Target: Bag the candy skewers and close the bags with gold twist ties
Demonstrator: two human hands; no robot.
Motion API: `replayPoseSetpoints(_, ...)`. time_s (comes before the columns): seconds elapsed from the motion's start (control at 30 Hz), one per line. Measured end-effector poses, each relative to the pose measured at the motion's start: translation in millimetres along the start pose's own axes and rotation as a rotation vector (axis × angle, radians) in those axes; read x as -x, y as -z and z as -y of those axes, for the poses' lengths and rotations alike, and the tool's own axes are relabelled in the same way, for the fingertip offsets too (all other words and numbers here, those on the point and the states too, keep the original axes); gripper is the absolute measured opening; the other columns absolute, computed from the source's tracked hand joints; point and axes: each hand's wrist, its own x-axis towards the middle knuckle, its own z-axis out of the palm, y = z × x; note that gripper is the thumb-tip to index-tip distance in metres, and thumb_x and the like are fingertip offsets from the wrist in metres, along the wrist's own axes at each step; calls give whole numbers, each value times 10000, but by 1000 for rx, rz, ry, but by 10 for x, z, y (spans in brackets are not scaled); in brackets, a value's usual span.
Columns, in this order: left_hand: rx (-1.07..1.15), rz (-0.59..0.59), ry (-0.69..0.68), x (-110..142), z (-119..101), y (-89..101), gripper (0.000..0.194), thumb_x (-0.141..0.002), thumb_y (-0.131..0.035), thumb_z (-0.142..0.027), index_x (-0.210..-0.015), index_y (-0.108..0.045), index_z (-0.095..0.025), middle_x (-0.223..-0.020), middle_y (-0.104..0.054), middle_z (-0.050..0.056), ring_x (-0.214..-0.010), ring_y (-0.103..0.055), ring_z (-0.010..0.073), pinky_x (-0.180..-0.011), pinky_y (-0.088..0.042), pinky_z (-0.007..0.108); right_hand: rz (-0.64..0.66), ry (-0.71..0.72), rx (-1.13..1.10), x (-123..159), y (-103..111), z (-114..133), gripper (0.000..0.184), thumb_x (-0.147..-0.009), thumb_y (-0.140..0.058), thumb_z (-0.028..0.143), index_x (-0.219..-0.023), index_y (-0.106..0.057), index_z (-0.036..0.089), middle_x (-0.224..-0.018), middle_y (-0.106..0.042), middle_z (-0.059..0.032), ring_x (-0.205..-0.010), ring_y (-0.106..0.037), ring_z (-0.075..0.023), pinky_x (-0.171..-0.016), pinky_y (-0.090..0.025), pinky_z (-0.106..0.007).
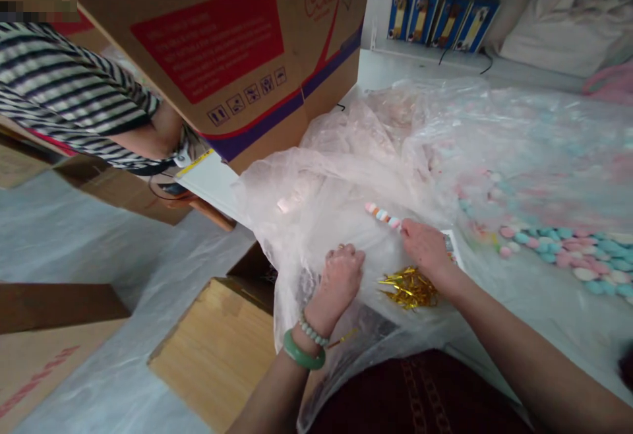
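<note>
1. Left hand (339,285): fingers (346,252) curled and closed over a fold of the clear plastic bag (316,223). Could not tell whether they gripped the fold or only pressed on it. A green jade bangle (304,349) and a pale beaded bracelet (311,332) were on the wrist.
2. Right hand (428,256): fingers closed on the lower end of the pastel marshmallow stick (383,216).
3. Stick position: above the plastic, tilted up and away from the hand, between the hands and the loose pastel marshmallows (558,249).
4. Gold tinsel ties (408,287) lay just below the right hand, on the plastic.
5. Surroundings: a striped sleeve (64,91) of another person, at upper left, beside a large printed carton (222,58). A wooden board (212,355) lay at lower left. Blue packets (442,22) stood on a white shelf (469,58).
</note>
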Motion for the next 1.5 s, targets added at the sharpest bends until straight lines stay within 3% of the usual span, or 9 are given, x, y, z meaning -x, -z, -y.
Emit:
replayPoseSetpoints(0.27,-88,44,16,-20,59,8,270,-882,-417,-76,-955,-639,-211,-967,-605,78,-959,-562,232,-768,-434,347,48,51,-23,311,-124,-230,309,-958,-366,267,-1021,-666,227,-860,-722,-73,-778,-665,-213,-613,-355,-270)
replayPoseSetpoints(0.37,-100,43,53,11,-11,52,247,-869,-444,-82,-920,-654,-200,-954,-607,89,-944,-574,231,-803,-433,359,-92,-54,-180,312,-147,-370,297,-946,-377,253,-1023,-660,208,-838,-702,-75,-761,-638,-204,-639,-360,-278)
replayPoseSetpoints(0.47,-75,-21,96,22,-207,80,219,-854,-478,-96,-926,-663,-191,-991,-611,103,-956,-574,243,-850,-431,376,-115,-74,-628,349,-184,-608,205,-869,-457,270,-804,-636,194,-692,-635,-20,-637,-571,-161,-596,-355,-260)
replayPoseSetpoints(0.63,186,19,-40,-72,-781,37,224,-890,-471,-146,-908,-686,-205,-916,-632,82,-907,-583,198,-810,-444,304,101,-161,-1609,556,-252,-916,203,-727,-632,379,-731,-535,201,-568,-513,64,-439,-402,-87,-443,-256,-224)
replayPoseSetpoints(0.77,270,68,40,-331,-1168,-49,265,-925,-472,-256,-790,-690,-187,-836,-637,78,-778,-596,176,-721,-421,284,130,-86,-1966,656,-181,-1097,275,-657,-747,355,-739,-541,194,-569,-522,69,-508,-438,-76,-503,-311,-205)
replayPoseSetpoints(0.97,134,-95,208,-793,-1531,-264,541,-855,-505,-614,-970,-675,-113,-958,-633,169,-920,-597,285,-786,-408,364,70,-107,-2073,649,-33,-1343,283,-609,-752,260,-745,-510,204,-589,-514,82,-490,-396,-58,-474,-265,-189)
replayPoseSetpoints(1.13,229,-92,235,-948,-1599,-451,459,-753,-664,-563,-925,-680,-138,-950,-655,151,-913,-594,275,-772,-395,341,-62,-172,-1976,655,-100,-1409,238,-588,-725,252,-690,-518,195,-533,-429,94,-432,-283,-49,-409,-169,-203)
replayPoseSetpoints(1.27,505,-64,350,-1000,-1519,-468,278,-794,-633,-430,-663,-668,-187,-653,-634,69,-671,-569,202,-644,-351,295,-67,-277,-1966,685,-169,-1326,220,-577,-747,269,-638,-552,188,-442,-378,106,-391,-256,-47,-397,-189,-207)
replayPoseSetpoints(1.5,1184,-203,356,-871,-1224,-400,245,-775,-580,-329,-595,-649,-178,-546,-553,-10,-557,-456,135,-561,-319,250,-60,-401,-1914,689,-244,-1137,325,-550,-814,361,-785,-718,158,-678,-693,-8,-608,-599,-168,-582,-443,-285)
